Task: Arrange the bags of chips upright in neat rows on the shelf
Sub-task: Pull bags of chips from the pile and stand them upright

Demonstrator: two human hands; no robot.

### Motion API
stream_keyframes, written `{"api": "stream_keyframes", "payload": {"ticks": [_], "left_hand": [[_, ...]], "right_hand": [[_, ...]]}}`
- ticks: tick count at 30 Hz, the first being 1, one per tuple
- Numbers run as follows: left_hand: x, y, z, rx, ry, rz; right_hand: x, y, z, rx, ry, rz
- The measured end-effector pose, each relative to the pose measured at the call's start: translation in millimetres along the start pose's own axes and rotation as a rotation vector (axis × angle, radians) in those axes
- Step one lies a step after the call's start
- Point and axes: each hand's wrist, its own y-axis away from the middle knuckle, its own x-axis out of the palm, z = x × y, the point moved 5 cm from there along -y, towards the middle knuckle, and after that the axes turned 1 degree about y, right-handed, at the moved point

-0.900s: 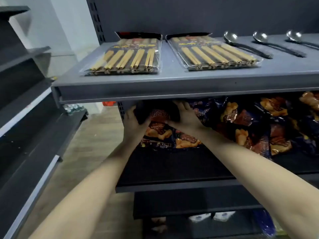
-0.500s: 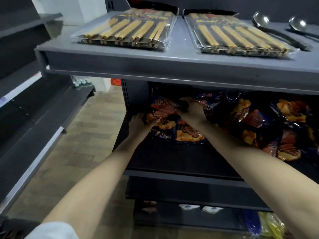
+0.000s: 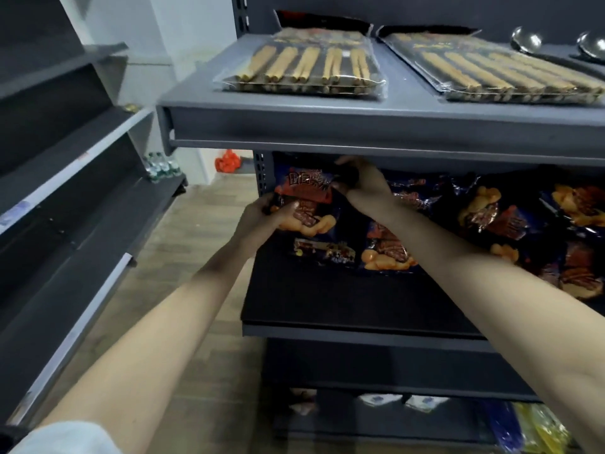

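A dark blue bag of chips (image 3: 311, 204) with a red label and orange snack pictures stands upright at the left end of the dark middle shelf (image 3: 343, 306). My left hand (image 3: 262, 214) grips its left edge low down. My right hand (image 3: 360, 188) pinches its top right corner, just under the upper shelf. More bags of the same kind (image 3: 510, 217) stand in a row to the right, behind my right forearm. Another bag (image 3: 386, 253) leans at the front beside the held one.
The grey upper shelf (image 3: 360, 126) overhangs the bags and carries two flat packs of chopsticks (image 3: 304, 63) and metal ladles (image 3: 527, 40). Dark shelving (image 3: 65, 191) runs along the left with a wooden floor aisle between. The bottom shelf holds blue and yellow packs (image 3: 530, 424).
The view has shifted right and closer. My left hand slid down to the bag's left edge and my right hand moved up to its top corner; the bag now stands more upright.
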Motion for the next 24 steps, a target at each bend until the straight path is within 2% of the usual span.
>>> {"api": "stream_keyframes", "payload": {"ticks": [4, 8, 13, 21, 24], "left_hand": [[-40.6, -5.6, 10.5, -0.050, 0.145, 0.041], [-76.5, -8.9, 45.1, -0.124, 0.225, -0.056], [-96.4, -11.2, 80.5, -0.180, 0.299, -0.116], [-62.9, -31.6, 91.9, -0.220, 0.292, -0.031], [-43.4, -38.0, 93.8, -0.240, 0.287, -0.045]], "right_hand": [[33.3, -6.3, 26.0, -0.022, -0.043, -0.009], [58.2, -11.1, 47.2, -0.027, -0.160, -0.101], [85.0, -20.2, 47.2, -0.109, 0.020, -0.133], [107.8, -15.8, 22.4, -0.084, 0.109, 0.004], [116.5, -6.5, 7.2, -0.093, 0.238, 0.109]]}}
